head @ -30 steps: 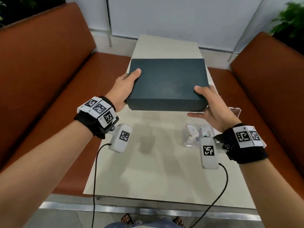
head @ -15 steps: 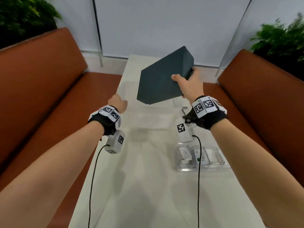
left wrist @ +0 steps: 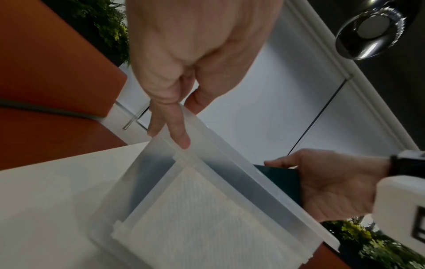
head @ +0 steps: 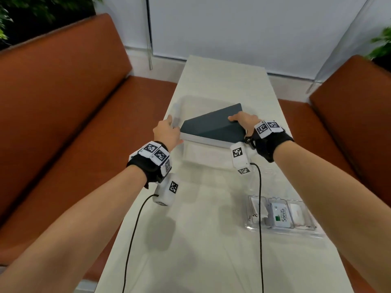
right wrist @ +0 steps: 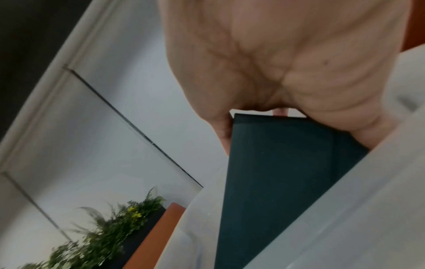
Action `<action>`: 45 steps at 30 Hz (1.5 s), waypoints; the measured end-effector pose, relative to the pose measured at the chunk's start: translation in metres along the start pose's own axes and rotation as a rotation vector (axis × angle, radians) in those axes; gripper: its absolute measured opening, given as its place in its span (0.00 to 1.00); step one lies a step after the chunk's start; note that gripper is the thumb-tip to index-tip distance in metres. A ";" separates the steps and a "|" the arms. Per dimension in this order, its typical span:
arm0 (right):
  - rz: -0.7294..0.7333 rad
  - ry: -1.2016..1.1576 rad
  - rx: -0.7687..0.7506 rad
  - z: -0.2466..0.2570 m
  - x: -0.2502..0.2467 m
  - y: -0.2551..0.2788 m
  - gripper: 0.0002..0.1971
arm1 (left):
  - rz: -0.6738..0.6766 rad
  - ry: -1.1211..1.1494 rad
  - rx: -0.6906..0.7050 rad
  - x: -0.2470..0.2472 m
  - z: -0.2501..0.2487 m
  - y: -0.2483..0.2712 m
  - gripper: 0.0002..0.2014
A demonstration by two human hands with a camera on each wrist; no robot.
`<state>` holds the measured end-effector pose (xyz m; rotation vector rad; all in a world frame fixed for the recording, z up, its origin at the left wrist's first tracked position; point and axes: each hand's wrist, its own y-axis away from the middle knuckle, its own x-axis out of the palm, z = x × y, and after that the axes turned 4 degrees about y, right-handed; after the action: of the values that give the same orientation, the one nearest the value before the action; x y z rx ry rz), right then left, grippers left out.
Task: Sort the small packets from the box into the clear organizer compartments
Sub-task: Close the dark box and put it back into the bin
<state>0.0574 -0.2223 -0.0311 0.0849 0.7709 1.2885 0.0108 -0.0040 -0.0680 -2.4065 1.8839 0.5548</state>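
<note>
Dark teal box (head: 213, 125) tilted into a frosted plastic bin (head: 203, 153)

Right hand (head: 243, 121) clamps the box's far edge, probably tipping packets out; left hand (head: 167, 132) pinches the bin's rim to steady it. Clear organizer (head: 281, 214) sits nearer on the surface (head: 190, 240).

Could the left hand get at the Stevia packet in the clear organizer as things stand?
Probably not at once: the left hand holds the translucent bin rim, and the Stevia packet lies across the table, past the right forearm.
</note>
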 end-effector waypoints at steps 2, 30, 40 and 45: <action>0.115 0.112 0.010 -0.004 -0.001 -0.011 0.26 | 0.002 0.002 0.004 -0.001 0.001 -0.001 0.26; 0.119 0.383 -0.233 -0.002 -0.127 -0.014 0.10 | 0.037 -0.422 0.598 0.060 -0.031 0.059 0.19; 0.136 0.773 -0.310 -0.110 -0.235 -0.068 0.09 | 0.196 -0.940 0.467 0.167 -0.050 0.081 0.21; 0.229 0.827 -0.273 -0.151 -0.244 -0.099 0.17 | 0.128 -0.947 0.490 0.188 -0.036 0.078 0.17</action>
<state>0.0380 -0.5216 -0.0769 -0.6325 1.2948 1.6494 -0.0157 -0.2084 -0.0759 -1.3398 1.4823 0.8928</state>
